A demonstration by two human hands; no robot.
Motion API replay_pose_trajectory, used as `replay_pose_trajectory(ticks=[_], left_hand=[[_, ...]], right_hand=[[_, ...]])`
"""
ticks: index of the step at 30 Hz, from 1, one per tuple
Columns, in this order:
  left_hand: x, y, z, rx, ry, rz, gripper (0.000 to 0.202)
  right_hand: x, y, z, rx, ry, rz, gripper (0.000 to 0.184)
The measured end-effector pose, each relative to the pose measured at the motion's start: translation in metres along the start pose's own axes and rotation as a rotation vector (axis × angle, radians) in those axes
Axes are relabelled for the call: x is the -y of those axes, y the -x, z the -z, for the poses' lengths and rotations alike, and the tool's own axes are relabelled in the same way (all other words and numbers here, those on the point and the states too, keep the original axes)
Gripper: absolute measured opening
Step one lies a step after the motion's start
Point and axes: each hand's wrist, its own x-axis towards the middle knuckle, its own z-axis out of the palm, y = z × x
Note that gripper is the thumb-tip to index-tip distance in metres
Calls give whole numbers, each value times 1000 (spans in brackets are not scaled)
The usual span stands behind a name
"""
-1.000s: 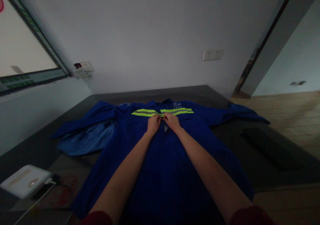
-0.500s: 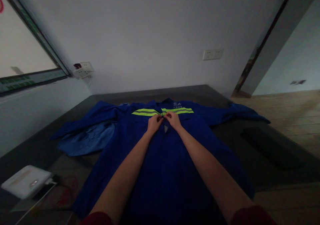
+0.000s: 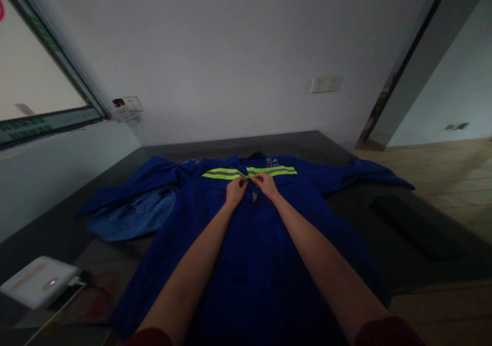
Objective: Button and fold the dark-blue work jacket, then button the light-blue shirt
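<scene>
A dark blue work jacket (image 3: 253,264) with a yellow-green reflective stripe (image 3: 249,171) lies spread flat on a dark table (image 3: 418,264), collar away from me. My left hand (image 3: 235,190) and my right hand (image 3: 266,184) meet at the jacket's front opening just below the stripe. Both pinch the fabric edges there with fingers closed. A small pale gap shows in the opening between the hands. The sleeves stretch out to left and right.
A lighter blue garment (image 3: 132,218) lies crumpled left of the jacket. A white box (image 3: 38,280) with a cable sits at the near left. A dark flat object (image 3: 415,223) lies on the right. Wall sockets (image 3: 326,84) are behind; tiled floor is at right.
Both hands stay at the jacket's front opening; the fingers shift slightly and the small pale gap between them shows more than one second ago.
</scene>
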Motion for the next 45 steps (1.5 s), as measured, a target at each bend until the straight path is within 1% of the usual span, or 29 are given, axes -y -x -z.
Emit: replay_pose_trajectory(ticks=[3, 9, 17, 19, 21, 24, 27, 30, 35, 40, 45], left_hand=[[-4, 1, 4, -15, 38, -12, 15], [-9, 2, 9, -55, 109, -28, 17], [-9, 0, 8, -79, 153, -40, 15], [-8, 0, 7, -78, 148, -33, 14], [-5, -1, 5, -70, 135, -26, 15], [-3, 0, 3, -38, 95, -20, 24], [-3, 2, 2, -1, 18, -23, 28], [-8, 4, 3, 15, -88, -29, 28], [-17, 9, 6, 44, -258, -17, 30], [-22, 11, 8, 124, -363, -10, 31], [-23, 10, 9, 221, -421, -2, 39]], right_hand=[[1, 1, -1, -8, 27, 13, 16], [5, 2, 3, -84, 142, 70, 12], [11, 7, 4, -131, 254, 120, 24], [15, 9, 4, -102, 324, 156, 28], [20, 11, 4, -29, 444, 178, 33], [26, 12, 3, 124, 630, 144, 39], [27, 12, 0, 209, 711, 113, 41], [26, 12, -5, 249, 755, 94, 45], [22, 15, -11, 296, 841, 43, 46], [21, 13, -14, 305, 887, 1, 48], [19, 5, -16, 307, 908, -49, 49]])
